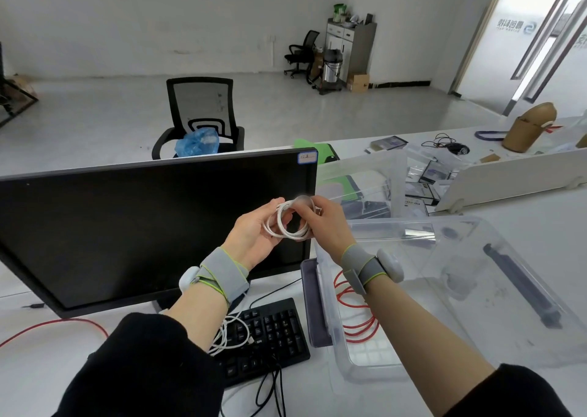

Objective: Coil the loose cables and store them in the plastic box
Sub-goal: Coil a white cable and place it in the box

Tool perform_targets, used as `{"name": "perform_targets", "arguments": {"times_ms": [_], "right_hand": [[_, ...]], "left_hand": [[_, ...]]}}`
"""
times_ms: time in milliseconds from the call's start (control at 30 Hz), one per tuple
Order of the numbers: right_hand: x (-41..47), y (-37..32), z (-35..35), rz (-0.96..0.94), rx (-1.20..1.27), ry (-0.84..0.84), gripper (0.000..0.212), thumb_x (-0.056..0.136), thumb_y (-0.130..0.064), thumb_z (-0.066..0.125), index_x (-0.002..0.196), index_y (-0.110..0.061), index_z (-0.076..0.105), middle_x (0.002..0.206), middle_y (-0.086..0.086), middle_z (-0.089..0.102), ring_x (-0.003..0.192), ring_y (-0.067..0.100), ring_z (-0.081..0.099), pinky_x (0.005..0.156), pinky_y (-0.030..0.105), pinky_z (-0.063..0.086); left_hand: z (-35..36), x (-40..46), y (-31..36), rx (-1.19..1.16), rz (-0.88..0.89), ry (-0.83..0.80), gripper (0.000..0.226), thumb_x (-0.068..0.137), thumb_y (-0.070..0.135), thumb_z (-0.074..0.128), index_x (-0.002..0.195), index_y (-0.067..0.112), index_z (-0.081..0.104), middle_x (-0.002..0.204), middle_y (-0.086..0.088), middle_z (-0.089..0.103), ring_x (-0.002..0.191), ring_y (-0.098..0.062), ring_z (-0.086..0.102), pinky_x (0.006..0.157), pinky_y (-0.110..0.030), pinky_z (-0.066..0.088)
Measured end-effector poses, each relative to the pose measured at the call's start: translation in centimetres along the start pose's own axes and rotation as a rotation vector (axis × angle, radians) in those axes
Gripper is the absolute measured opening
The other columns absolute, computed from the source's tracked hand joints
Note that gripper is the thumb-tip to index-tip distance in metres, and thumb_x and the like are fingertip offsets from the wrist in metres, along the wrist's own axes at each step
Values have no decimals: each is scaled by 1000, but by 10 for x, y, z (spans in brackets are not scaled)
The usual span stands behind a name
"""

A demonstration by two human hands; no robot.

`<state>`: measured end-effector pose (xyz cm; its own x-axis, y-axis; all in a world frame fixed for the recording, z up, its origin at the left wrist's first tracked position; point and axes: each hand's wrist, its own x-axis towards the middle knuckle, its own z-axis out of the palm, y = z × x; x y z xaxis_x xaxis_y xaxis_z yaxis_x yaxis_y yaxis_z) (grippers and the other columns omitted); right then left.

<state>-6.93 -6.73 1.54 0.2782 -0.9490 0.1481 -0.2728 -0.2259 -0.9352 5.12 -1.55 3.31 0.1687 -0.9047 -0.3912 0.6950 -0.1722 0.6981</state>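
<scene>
Nearest, a loose white cable (229, 334) lies on the black keyboard (270, 337) on the worktop (47, 362), beside the clear plastic box (327, 305), which holds a coiled red cable (355, 318). Above, in front of the dark monitor (143, 226), the left hand (254, 235) cradles a white cable coil (290, 223) with curled fingers. The right hand (327, 223) pinches the coil's top, apparently at the blurred last loop. Farther off stands an office chair (200, 115).
</scene>
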Motion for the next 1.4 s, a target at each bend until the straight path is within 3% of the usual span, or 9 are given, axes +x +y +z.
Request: {"name": "perform_targets", "arguments": {"times_ms": [200,367,467,533,767,1000,1167,1267,1400], "right_hand": [[-3,1,3,-97,5,66,15,88,-23,63,99,-20,53,84,-9,58,79,14,60,75,24,53],[-3,-1,5,-191,-84,97,19,88,-22,64,99,-19,49,84,-1,60,76,15,60,72,23,53],[-5,5,6,-302,-253,155,19,87,-17,65,103,-10,58,102,6,57,86,14,52,74,15,44],[-5,7,5,-351,-351,183,21,86,-15,67,104,-8,61,107,9,52,92,13,45,79,18,39],[0,-1,7,-173,-358,68,20,87,-24,64,101,-9,59,94,6,62,85,18,58,82,31,49],[1,-13,-1,86,19,18,10,87,-14,65,84,-12,56,74,4,63,61,12,60,59,19,54],[-5,-16,-6,160,204,-66,11,89,-8,62,80,-8,55,71,7,63,60,14,62,52,17,55],[-2,-16,-8,173,205,-44,12,89,-10,62,79,-10,56,72,5,62,62,11,61,54,16,54],[2,-10,-6,154,130,37,10,88,-16,64,89,-8,59,77,-1,58,73,10,57,69,21,54]], "left_hand": [[5,-1,3,-34,-26,66,8,91,3,57,95,1,63,83,-10,66,70,-14,63,63,-23,50],[11,-1,0,47,80,125,8,87,-1,60,94,1,65,82,-11,65,66,-12,61,49,-15,49],[8,0,0,72,158,182,9,85,-1,63,94,-1,66,81,-11,66,65,-12,62,50,-14,50],[6,0,0,92,166,188,5,85,-1,64,89,0,66,81,-12,67,65,-12,62,52,-15,51],[3,1,-2,135,170,156,2,84,-3,64,83,-2,66,78,-14,67,60,-12,64,56,-16,54],[0,3,-1,58,223,214,10,85,-6,61,78,0,63,70,-11,66,55,-12,66,59,-18,57],[-7,6,1,41,247,252,8,87,-5,60,81,0,61,75,-14,64,52,-11,66,55,-19,56],[-7,6,3,71,232,159,4,88,0,60,87,-1,63,74,-11,67,58,-12,68,59,-20,56],[-3,3,3,311,290,93,11,87,3,63,96,-1,67,79,-7,69,70,-12,66,62,-18,53]]}}
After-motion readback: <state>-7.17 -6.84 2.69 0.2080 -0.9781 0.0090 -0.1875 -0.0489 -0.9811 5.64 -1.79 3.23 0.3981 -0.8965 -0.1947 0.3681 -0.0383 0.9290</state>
